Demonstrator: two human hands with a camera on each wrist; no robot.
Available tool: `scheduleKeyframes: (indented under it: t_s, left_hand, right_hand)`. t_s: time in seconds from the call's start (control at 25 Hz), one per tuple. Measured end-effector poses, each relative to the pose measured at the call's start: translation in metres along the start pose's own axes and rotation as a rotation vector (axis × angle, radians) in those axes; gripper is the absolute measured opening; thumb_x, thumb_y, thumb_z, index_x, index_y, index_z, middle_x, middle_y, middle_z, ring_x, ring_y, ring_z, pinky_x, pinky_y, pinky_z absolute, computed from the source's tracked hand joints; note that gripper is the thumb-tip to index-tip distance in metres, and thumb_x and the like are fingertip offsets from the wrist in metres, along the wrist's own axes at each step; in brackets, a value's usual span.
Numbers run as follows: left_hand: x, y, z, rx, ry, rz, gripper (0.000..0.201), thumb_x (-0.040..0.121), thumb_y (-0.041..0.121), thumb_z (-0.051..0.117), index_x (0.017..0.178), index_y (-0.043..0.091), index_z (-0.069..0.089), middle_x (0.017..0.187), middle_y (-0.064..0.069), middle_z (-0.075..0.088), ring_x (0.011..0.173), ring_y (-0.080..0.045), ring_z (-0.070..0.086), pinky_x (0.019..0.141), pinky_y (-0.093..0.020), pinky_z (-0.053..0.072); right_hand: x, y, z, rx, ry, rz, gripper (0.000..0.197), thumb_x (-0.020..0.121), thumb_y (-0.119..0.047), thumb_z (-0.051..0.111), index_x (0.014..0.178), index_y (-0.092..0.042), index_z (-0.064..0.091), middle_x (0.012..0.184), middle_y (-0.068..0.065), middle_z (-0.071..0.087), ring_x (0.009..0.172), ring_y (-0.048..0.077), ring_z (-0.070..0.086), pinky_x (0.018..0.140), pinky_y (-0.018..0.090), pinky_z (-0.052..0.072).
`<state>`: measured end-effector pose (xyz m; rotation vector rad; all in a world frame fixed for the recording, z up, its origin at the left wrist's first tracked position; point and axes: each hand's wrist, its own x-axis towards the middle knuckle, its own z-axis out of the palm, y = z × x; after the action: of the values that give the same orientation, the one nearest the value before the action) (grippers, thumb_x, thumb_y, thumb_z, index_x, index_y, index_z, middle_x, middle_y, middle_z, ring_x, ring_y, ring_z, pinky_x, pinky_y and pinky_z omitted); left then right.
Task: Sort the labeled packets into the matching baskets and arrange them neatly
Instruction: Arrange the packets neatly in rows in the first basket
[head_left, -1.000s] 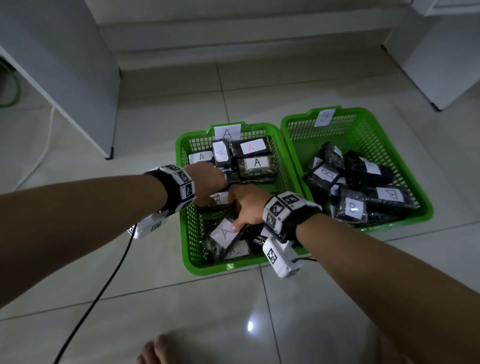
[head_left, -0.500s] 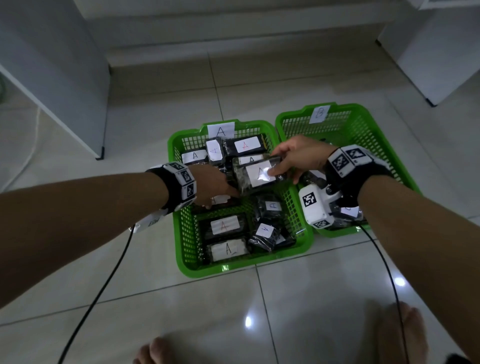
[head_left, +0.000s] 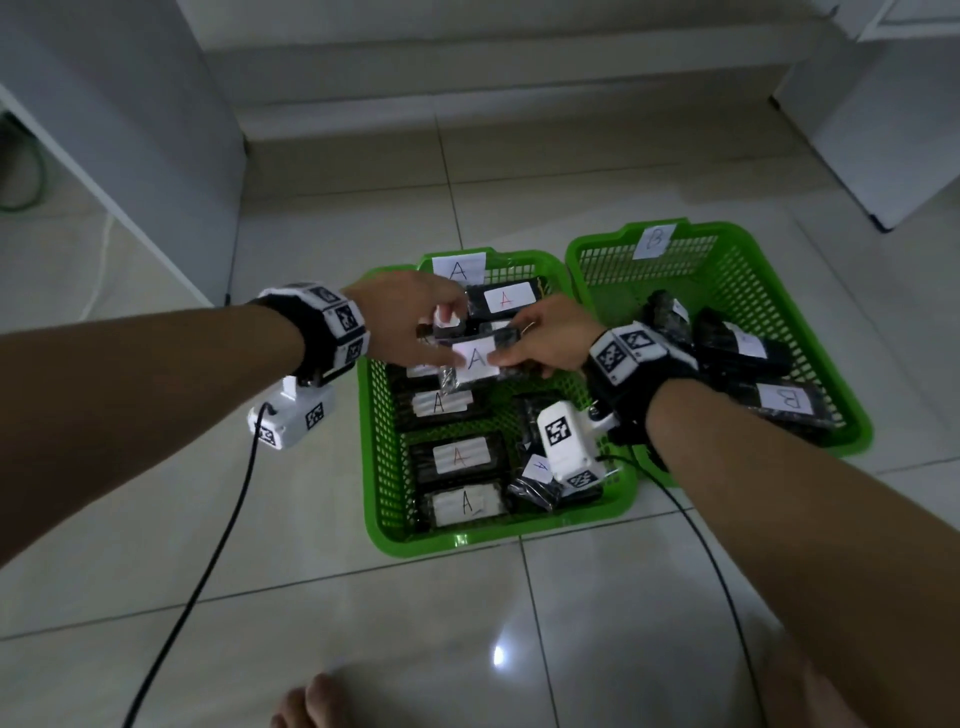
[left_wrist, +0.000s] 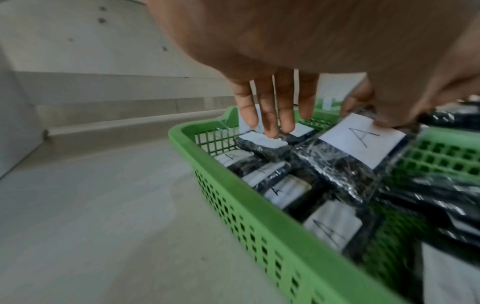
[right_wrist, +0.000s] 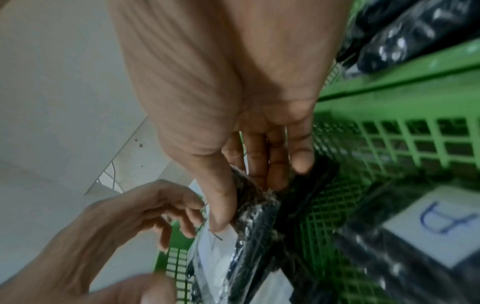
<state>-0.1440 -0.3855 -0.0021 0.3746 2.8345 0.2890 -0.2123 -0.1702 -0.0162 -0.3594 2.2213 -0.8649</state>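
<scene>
Two green baskets stand side by side on the tiled floor: basket A (head_left: 374, 467) on the left and basket B (head_left: 727, 231) on the right, each with a paper letter tag on its back wall. My right hand (head_left: 506, 358) pinches one end of a black packet labelled A (head_left: 475, 361) above the back half of basket A; thumb and fingers clamp that packet (right_wrist: 259, 216) in the right wrist view. My left hand (head_left: 441, 338) reaches in beside it. Its straight fingers (left_wrist: 275, 115) touch a small packet (left_wrist: 262, 143) near the back wall.
Several A packets lie in rows in basket A, and B packets (head_left: 784, 400) are piled in basket B. White cabinets stand at the left (head_left: 130, 130) and right (head_left: 893, 130). A black cable (head_left: 208, 561) trails on the floor, near my bare foot (head_left: 306, 706).
My right hand left the front of basket A, picked up an A packet and brought it toward my left hand. My left hand lifted and moved to the back of the basket.
</scene>
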Motion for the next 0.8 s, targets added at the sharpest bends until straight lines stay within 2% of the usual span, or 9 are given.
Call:
scheduleKeyframes:
  t_s: [0.08, 0.16, 0.24, 0.32, 0.4, 0.48, 0.64, 0.72, 0.8]
  left_hand:
    - [-0.008, 0.009, 0.007, 0.137, -0.156, 0.021, 0.076, 0.064, 0.084, 0.061, 0.118, 0.031, 0.052, 0.106, 0.014, 0.058, 0.091, -0.013, 0.057, 0.084, -0.032, 0.050]
    - [-0.012, 0.017, 0.017, 0.221, -0.242, 0.021, 0.075, 0.065, 0.075, 0.071, 0.119, 0.027, 0.053, 0.108, 0.007, 0.061, 0.095, -0.018, 0.059, 0.085, -0.033, 0.051]
    - [-0.015, 0.020, 0.025, 0.280, -0.274, 0.008, 0.074, 0.067, 0.067, 0.075, 0.122, 0.023, 0.052, 0.110, 0.000, 0.062, 0.098, -0.022, 0.060, 0.085, -0.033, 0.052]
    - [-0.016, 0.021, 0.030, 0.342, -0.295, 0.007, 0.075, 0.069, 0.063, 0.076, 0.126, 0.020, 0.052, 0.113, -0.002, 0.061, 0.100, -0.023, 0.060, 0.085, -0.032, 0.051]
    - [-0.016, 0.022, 0.034, 0.398, -0.328, 0.004, 0.077, 0.069, 0.062, 0.077, 0.126, 0.016, 0.053, 0.118, -0.004, 0.059, 0.103, -0.023, 0.059, 0.087, -0.033, 0.053]
    - [-0.014, 0.022, 0.038, 0.427, -0.345, -0.016, 0.079, 0.068, 0.063, 0.078, 0.125, 0.015, 0.054, 0.118, -0.006, 0.059, 0.102, -0.024, 0.061, 0.085, -0.034, 0.054]
    - [-0.011, 0.018, 0.045, 0.386, -0.359, -0.089, 0.083, 0.071, 0.059, 0.079, 0.132, 0.012, 0.048, 0.123, -0.009, 0.059, 0.110, -0.027, 0.059, 0.092, -0.036, 0.050]
    - [-0.009, 0.017, 0.048, 0.399, -0.372, -0.079, 0.083, 0.072, 0.061, 0.077, 0.133, 0.012, 0.049, 0.126, -0.009, 0.058, 0.113, -0.026, 0.058, 0.097, -0.036, 0.050]
    - [-0.006, 0.018, 0.045, 0.423, -0.388, -0.060, 0.088, 0.070, 0.068, 0.075, 0.133, 0.011, 0.051, 0.127, -0.009, 0.058, 0.114, -0.026, 0.057, 0.097, -0.035, 0.048]
  right_hand:
    - [0.006, -0.002, 0.019, -0.022, 0.004, -0.007, 0.050, 0.066, -0.028, 0.094, 0.106, -0.007, 0.073, 0.096, 0.005, 0.076, 0.070, 0.025, 0.070, 0.057, 0.034, 0.059]
    - [0.010, 0.000, 0.035, -0.013, -0.016, 0.011, 0.048, 0.065, -0.029, 0.095, 0.099, -0.002, 0.075, 0.085, 0.008, 0.078, 0.066, 0.027, 0.072, 0.068, 0.041, 0.061]
    - [0.012, -0.001, 0.050, -0.136, -0.029, 0.014, 0.043, 0.066, -0.035, 0.094, 0.090, -0.003, 0.078, 0.075, 0.007, 0.077, 0.062, 0.021, 0.074, 0.072, 0.039, 0.063]
    - [0.013, -0.005, 0.065, -0.269, 0.011, -0.010, 0.046, 0.066, -0.038, 0.093, 0.091, -0.003, 0.076, 0.080, 0.008, 0.077, 0.073, 0.022, 0.076, 0.075, 0.039, 0.063]
    - [0.013, -0.011, 0.073, -0.375, 0.093, -0.042, 0.057, 0.064, -0.035, 0.095, 0.104, -0.002, 0.071, 0.100, 0.011, 0.074, 0.096, 0.026, 0.072, 0.083, 0.038, 0.061]
    - [0.010, -0.014, 0.071, -0.434, 0.138, -0.069, 0.056, 0.066, -0.029, 0.094, 0.110, -0.003, 0.069, 0.109, 0.010, 0.070, 0.106, 0.025, 0.067, 0.086, 0.034, 0.058]
    - [0.002, -0.018, 0.035, -0.407, 0.123, -0.137, 0.023, 0.072, -0.017, 0.090, 0.089, -0.007, 0.078, 0.085, 0.005, 0.077, 0.067, 0.014, 0.070, 0.072, 0.029, 0.061]
    - [-0.002, -0.018, 0.011, -0.493, 0.150, -0.141, 0.010, 0.077, -0.008, 0.083, 0.087, -0.011, 0.081, 0.079, 0.000, 0.075, 0.048, 0.001, 0.060, 0.057, 0.017, 0.055]
    - [-0.008, -0.014, -0.009, -0.579, 0.105, -0.123, 0.021, 0.079, 0.000, 0.076, 0.092, -0.015, 0.081, 0.087, -0.004, 0.076, 0.051, -0.002, 0.059, 0.049, 0.011, 0.048]
